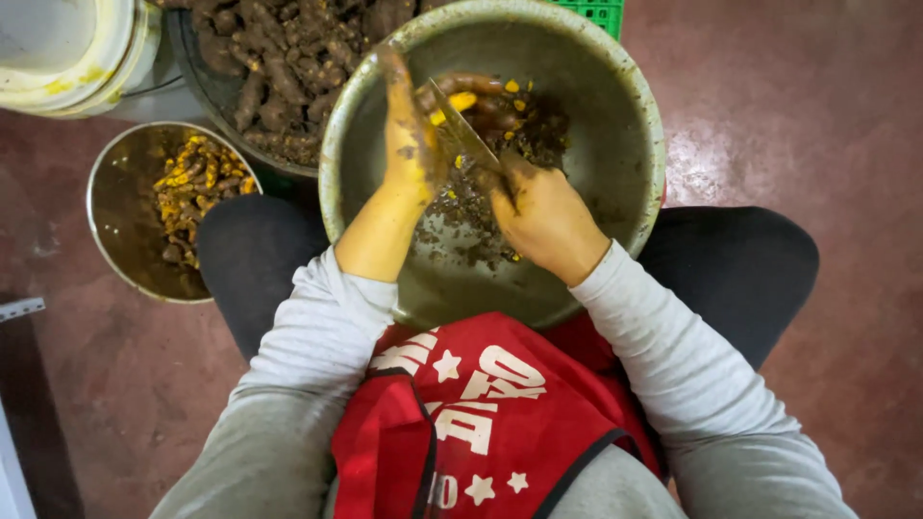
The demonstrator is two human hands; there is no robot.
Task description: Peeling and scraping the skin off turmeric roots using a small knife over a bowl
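Red apron (481,423) nearest; past it, a steel bowl (630,144) on the lap. Right hand (548,216) grips a knife (461,130) — left hand (409,144) pinches a turmeric root (461,91) at 12 o'clock. Trimming underway; next cut needs fingers kept off the blade.

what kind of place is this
Probably an informal food-prep spot on a bare reddish floor: a seated person's right hand holds a knife over a metal basin, beside a smaller bowl of cut yellow pieces.
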